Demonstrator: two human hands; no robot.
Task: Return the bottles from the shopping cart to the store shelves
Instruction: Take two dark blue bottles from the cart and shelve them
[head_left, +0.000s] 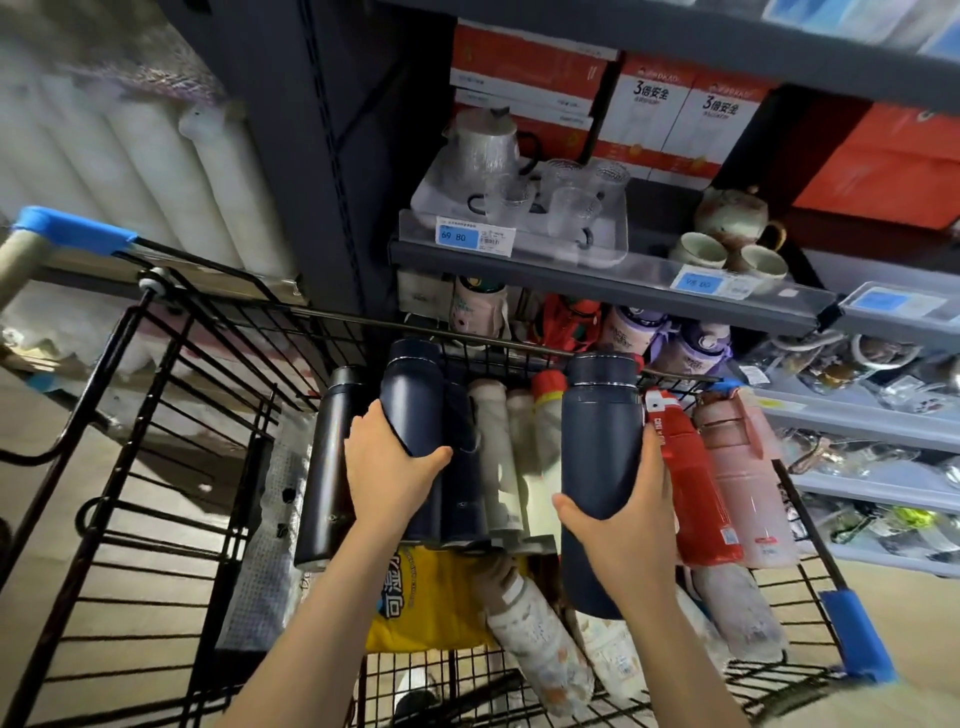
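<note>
Store shelves (597, 283) rise behind a wire cart (171, 467); left hand (387, 475) grips one navy bottle (410, 395) above the cart's row, right hand (623, 519) wraps another navy flask (600, 441), raised near the cart's far rim

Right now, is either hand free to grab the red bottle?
No: the left hand grips one navy bottle and the right hand grips another, beside the red bottle.

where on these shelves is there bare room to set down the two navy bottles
Little shows. One bare strip of shelf lies between the glass tea set tray and the ceramic teapot. The bottle shelf below is packed. Both hands, left hand and right hand, hold navy bottles.
</note>
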